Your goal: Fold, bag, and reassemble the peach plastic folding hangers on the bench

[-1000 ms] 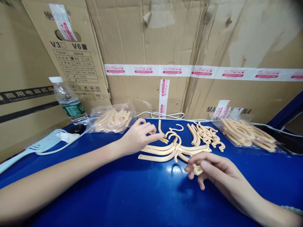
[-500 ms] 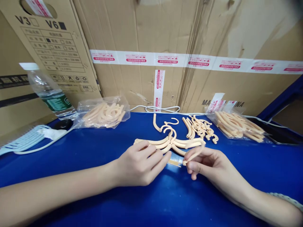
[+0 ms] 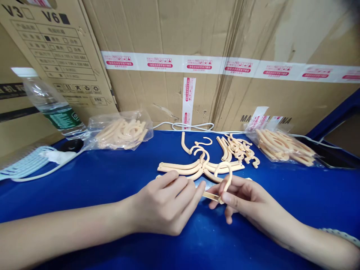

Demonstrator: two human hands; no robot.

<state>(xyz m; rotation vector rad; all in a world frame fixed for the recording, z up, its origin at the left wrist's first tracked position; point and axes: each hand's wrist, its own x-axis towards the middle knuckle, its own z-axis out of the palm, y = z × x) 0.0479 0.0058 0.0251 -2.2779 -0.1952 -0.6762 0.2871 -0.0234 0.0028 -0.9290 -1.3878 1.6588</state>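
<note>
My right hand (image 3: 242, 198) is closed on a beige hanger hook (image 3: 229, 180), pinched at its base with the curve pointing up. My left hand (image 3: 168, 200) grips a hanger arm (image 3: 210, 195), most of it hidden behind the fingers. The arm's end meets the hook's base in front of my right fingertips; whether they are joined I cannot tell. Just beyond the hands, several hanger arms (image 3: 180, 168) lie fanned out on the blue table (image 3: 202, 240), with hooks at their middle.
Loose hooks (image 3: 242, 148) and arms lie in a pile behind. Clear bags of hanger parts stand left (image 3: 120, 133) and right (image 3: 284, 146). A water bottle (image 3: 56, 108) leans at the left near a light blue slatted object (image 3: 25, 163). A white cable (image 3: 194, 126) runs along the cardboard (image 3: 157, 90).
My right hand has turned the hook more upright and moved its base against the arm's end. The arm shows more clearly between my hands. The view has shifted slightly.
</note>
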